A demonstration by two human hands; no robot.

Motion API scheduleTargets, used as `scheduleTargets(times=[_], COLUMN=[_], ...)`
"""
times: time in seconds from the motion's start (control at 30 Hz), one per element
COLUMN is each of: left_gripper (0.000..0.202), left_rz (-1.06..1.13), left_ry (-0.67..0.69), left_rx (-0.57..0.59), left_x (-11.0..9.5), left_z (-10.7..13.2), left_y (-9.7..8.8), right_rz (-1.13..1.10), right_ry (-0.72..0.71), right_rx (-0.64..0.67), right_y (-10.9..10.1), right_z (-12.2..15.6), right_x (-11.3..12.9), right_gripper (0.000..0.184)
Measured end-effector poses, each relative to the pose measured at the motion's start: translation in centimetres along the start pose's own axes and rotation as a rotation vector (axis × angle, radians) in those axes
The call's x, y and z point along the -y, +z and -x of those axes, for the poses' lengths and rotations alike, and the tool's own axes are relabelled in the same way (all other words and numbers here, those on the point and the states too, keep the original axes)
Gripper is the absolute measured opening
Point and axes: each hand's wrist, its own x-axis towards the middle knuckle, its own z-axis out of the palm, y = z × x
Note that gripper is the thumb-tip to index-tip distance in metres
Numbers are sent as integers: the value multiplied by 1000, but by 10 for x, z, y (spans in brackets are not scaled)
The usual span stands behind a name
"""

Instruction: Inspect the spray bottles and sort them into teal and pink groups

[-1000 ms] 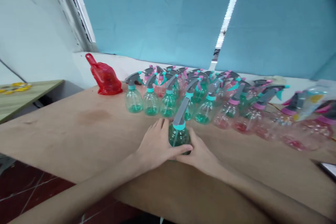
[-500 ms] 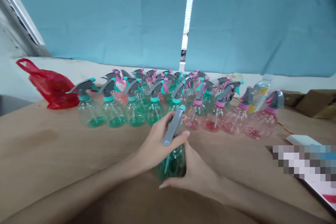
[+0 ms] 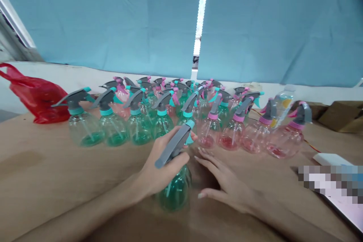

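Green spray bottle is grasped round its neck by the left hand, the right hand having let go, fingers spread just beside it, so one hand alone steadies it, bottle row beyond.

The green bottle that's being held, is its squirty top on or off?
On, it looks like: the grey spray top sits right above the green bottle. The left hand's grip hides the neck, so tightness cannot be told.
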Motion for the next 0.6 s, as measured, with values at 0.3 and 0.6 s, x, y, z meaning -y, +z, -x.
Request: scheduleTargets(times=[0.3,0.6], left_gripper=[23,13], left_rz=[47,60], left_ry=[-16,-31], left_rx=[64,83], left_x=[-4,7], left_z=[-2,0], left_y=[-4,-4], right_rz=[48,44], right_ry=[2,-17], right_rx=[3,16], right_y=[11,7], right_z=[1,-1], right_x=[-3,-1], right_gripper=[75,69])
